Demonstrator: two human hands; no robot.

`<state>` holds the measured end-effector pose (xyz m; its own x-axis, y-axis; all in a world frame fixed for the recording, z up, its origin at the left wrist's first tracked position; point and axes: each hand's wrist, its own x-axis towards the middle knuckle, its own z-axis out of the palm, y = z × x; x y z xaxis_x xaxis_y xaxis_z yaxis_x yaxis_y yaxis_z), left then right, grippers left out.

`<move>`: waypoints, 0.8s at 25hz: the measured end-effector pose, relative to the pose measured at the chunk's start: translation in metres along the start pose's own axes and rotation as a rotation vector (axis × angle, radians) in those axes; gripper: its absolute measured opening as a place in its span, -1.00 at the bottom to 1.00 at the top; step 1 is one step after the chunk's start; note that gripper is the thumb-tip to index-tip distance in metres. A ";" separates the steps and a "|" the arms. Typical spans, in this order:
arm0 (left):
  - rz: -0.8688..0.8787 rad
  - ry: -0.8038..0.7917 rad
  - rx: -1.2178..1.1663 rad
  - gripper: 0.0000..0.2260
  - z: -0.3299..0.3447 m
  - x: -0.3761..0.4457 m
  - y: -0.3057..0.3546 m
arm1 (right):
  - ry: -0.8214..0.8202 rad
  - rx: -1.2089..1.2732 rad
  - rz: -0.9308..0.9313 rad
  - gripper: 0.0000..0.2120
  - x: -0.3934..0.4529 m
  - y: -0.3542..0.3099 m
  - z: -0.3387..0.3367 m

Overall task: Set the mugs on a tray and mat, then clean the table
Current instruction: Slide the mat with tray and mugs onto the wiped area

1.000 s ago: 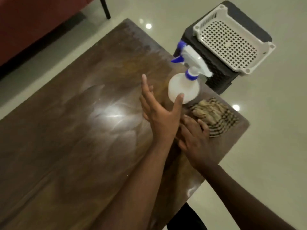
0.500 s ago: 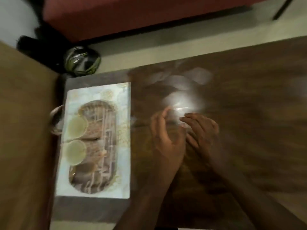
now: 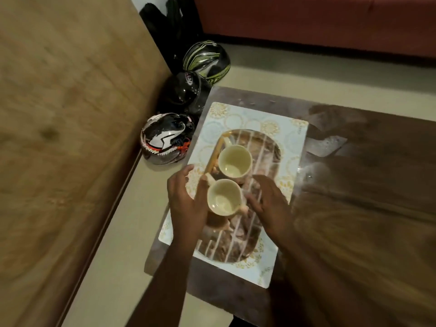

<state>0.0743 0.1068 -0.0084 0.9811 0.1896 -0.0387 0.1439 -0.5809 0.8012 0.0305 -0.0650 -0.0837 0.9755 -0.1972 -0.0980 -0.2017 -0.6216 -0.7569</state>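
Note:
Two empty cream mugs stand side by side at the left end of the dark wooden table (image 3: pixel 368 180). The far mug (image 3: pixel 235 161) and the near mug (image 3: pixel 222 197) sit on an oval striped tray (image 3: pixel 267 149), which lies on a white patterned mat (image 3: pixel 293 147). My left hand (image 3: pixel 186 201) is at the near mug's left side, its thumb against the mug and its fingers loosely curved by the tray's tan rim. My right hand (image 3: pixel 271 206) is at the mug's right side with fingers extended, slightly blurred. Neither hand plainly grips anything.
Three helmets lie on the floor beyond the table's left end: a white-and-black one (image 3: pixel 165 138), a dark one (image 3: pixel 186 90) and a green-striped one (image 3: pixel 207 60). A wooden panel (image 3: pixel 59 114) fills the left side. A red sofa (image 3: pixel 330 20) runs along the back.
The view swung from the table's right end, with the spray bottle and cloth, to its left end. Both hands moved from mid-table to either side of the near mug.

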 end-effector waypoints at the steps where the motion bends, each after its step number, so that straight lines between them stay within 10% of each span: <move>1: -0.097 0.020 -0.010 -0.73 -0.002 0.014 -0.016 | 0.017 -0.038 0.052 -0.51 0.012 0.002 0.006; 8: -0.158 -0.187 0.352 -0.61 0.029 0.049 -0.085 | 0.211 -0.255 0.077 -0.52 0.037 0.026 0.029; 20: -0.260 -0.057 0.560 -0.29 0.033 0.066 -0.090 | 0.246 -0.296 0.023 -0.59 0.020 0.042 0.062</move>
<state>0.1302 0.1455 -0.1027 0.9081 0.3469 -0.2346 0.4098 -0.8516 0.3269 0.0474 -0.0483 -0.1571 0.9273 -0.3672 0.0725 -0.2750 -0.7999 -0.5334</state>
